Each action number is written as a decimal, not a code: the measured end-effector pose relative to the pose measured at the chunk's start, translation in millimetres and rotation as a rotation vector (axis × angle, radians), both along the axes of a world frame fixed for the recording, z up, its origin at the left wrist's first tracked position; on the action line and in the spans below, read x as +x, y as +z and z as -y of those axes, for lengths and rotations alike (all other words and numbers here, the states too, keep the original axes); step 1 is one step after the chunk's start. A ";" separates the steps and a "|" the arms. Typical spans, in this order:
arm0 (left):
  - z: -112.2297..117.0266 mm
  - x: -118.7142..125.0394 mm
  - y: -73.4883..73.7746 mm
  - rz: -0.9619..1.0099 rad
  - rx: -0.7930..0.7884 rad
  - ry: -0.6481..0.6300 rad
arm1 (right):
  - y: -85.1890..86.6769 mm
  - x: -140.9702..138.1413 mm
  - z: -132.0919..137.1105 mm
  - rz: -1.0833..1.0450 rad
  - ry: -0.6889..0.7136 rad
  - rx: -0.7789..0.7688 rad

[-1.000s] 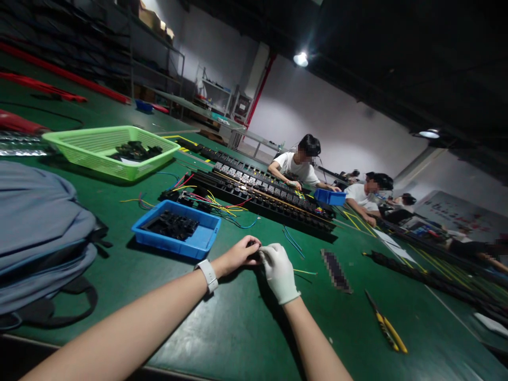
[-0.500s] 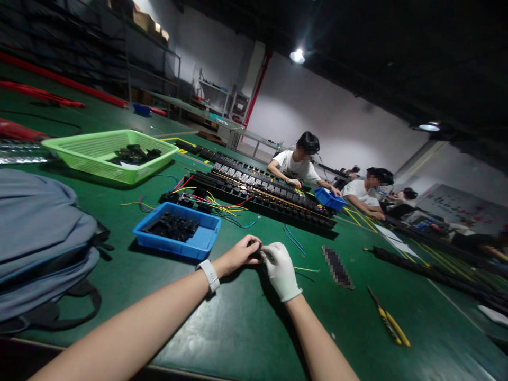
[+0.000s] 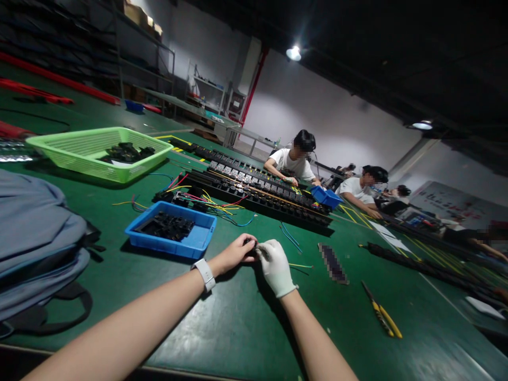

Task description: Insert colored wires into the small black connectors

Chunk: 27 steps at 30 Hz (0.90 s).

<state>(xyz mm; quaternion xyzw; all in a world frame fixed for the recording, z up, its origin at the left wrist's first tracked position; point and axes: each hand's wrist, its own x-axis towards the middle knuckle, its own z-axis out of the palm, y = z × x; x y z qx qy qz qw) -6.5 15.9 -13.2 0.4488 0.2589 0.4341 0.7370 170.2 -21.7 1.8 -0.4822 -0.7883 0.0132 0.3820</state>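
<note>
My bare left hand [image 3: 237,253], with a pale watch [image 3: 205,274] at its wrist, is closed around a small black part [image 3: 250,244], mostly covered by the fingers. Against it, my right hand [image 3: 274,266] in a white glove pinches with thumb and forefinger; what lies between those fingertips is hidden. A yellow-green wire [image 3: 300,265] lies just right of the glove. To the left of my hands stands a blue tray [image 3: 198,244] holding several black parts [image 3: 164,226].
Behind are loose coloured wires [image 3: 214,203] and long black strips [image 3: 262,198]. A green basket [image 3: 91,168] and a grey backpack [image 3: 35,238] stand left. Yellow-handled pliers [image 3: 383,312] and a blurred dark object [image 3: 333,263] lie right. A co-worker [image 3: 293,164] sits across the table [image 3: 246,338].
The whole view has shifted slightly, so things appear a little further left. Both hands stay together at the black part, with hardly any change in grip.
</note>
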 end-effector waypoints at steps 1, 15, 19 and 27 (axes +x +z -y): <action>-0.6 0.1 -0.6 0.000 -0.002 0.004 | -0.2 0.0 -0.4 -0.003 -0.001 -0.003; -1.3 0.4 -0.6 0.000 0.004 -0.016 | 1.6 -1.2 2.8 -0.031 -0.018 -0.020; -0.1 -0.1 2.5 0.028 -0.024 -0.038 | 4.8 -1.4 2.8 -0.046 -0.003 -0.035; 4.2 -2.4 7.7 0.013 -0.036 -0.054 | 1.7 -0.9 0.3 -0.061 -0.033 -0.053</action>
